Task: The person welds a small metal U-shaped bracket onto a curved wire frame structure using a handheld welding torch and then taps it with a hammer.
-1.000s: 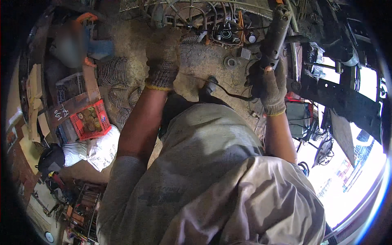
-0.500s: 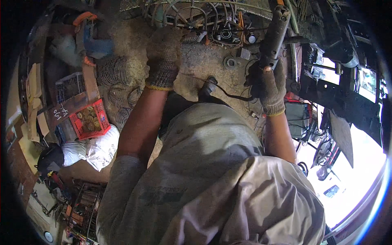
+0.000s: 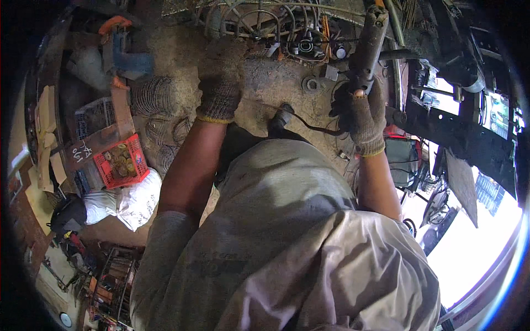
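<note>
My right hand (image 3: 365, 118), in a knitted work glove with a yellow cuff, is closed at the lower end of a thick grey metal tube (image 3: 369, 52). The tube slants up and away and has holes in its side. A bare thumb tip shows against that end. Dark shapes beside the palm hide the other fingers, and a black cable (image 3: 312, 126) runs to them from the left. My left hand (image 3: 220, 83), gloved alike, is stretched forward over the floor. Its fingers are lost in a dark blur, so what they hold, if anything, does not show.
Bent metal rods (image 3: 265, 22) stand ahead. A metal ring (image 3: 311, 84) lies on the floor, with wire coils (image 3: 153, 96) to the left. Further left are a red crate (image 3: 144, 175) of round parts and a white sack (image 3: 141, 201). A dark machine box (image 3: 400, 160) stands at right.
The metal tube has shifted slightly up and left at my right hand. Both arms stay nearly where they were. Beyond the bright opening at right, the outside scene has changed.
</note>
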`<action>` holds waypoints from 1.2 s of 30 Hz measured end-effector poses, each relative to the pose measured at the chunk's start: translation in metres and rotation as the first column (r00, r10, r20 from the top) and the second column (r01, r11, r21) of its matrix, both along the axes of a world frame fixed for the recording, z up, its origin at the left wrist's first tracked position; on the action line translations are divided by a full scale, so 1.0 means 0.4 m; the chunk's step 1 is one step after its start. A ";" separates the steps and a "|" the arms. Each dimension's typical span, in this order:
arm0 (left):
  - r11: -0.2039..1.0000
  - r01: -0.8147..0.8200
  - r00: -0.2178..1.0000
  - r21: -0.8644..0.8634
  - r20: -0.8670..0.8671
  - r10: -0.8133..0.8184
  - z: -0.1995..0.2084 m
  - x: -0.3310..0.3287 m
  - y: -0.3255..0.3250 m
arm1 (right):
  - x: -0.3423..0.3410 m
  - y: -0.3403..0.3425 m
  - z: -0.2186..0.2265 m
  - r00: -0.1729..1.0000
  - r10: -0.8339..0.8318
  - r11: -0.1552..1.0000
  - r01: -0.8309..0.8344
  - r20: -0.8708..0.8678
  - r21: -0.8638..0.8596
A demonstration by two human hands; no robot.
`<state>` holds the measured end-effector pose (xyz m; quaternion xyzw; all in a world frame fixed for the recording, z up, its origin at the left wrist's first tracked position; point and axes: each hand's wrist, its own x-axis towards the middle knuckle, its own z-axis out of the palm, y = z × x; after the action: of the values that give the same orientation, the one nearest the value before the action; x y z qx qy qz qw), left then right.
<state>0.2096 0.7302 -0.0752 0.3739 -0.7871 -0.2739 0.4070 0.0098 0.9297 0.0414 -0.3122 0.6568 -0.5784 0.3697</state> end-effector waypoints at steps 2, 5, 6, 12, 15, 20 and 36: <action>0.865 0.141 0.900 0.482 -0.426 0.091 0.009 -0.022 0.004 | -0.002 0.001 0.000 1.000 0.015 1.000 -0.015 0.009 -0.011; 0.915 0.057 0.964 0.399 -0.260 0.054 -0.006 -0.018 0.003 | -0.010 0.006 -0.009 0.999 0.029 1.000 -0.029 -0.025 -0.011; 0.944 0.022 0.983 0.329 -0.180 0.040 -0.016 -0.015 0.004 | -0.012 0.007 -0.011 0.998 0.032 0.999 -0.033 -0.045 -0.007; 0.933 -0.026 0.979 0.360 -0.179 0.096 -0.064 -0.016 -0.001 | -0.002 0.006 -0.005 1.000 0.011 1.000 -0.011 0.003 -0.012; 0.968 -0.088 0.986 0.237 0.157 0.051 0.014 -0.007 0.002 | -0.010 0.011 -0.014 0.997 0.005 1.000 -0.005 -0.071 -0.008; 0.998 -0.043 0.992 0.046 0.122 0.037 -0.015 0.002 -0.001 | -0.014 0.010 -0.017 0.995 0.020 1.000 -0.020 -0.101 -0.002; 0.985 0.017 0.947 -0.174 0.318 0.040 0.013 0.008 -0.007 | -0.032 0.020 -0.040 0.988 0.034 0.999 -0.035 -0.152 -0.002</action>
<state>0.2127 0.7274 -0.0699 0.3808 -0.8615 -0.1370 0.3068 -0.0031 0.9376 0.0256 -0.3676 0.6762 -0.5479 0.3276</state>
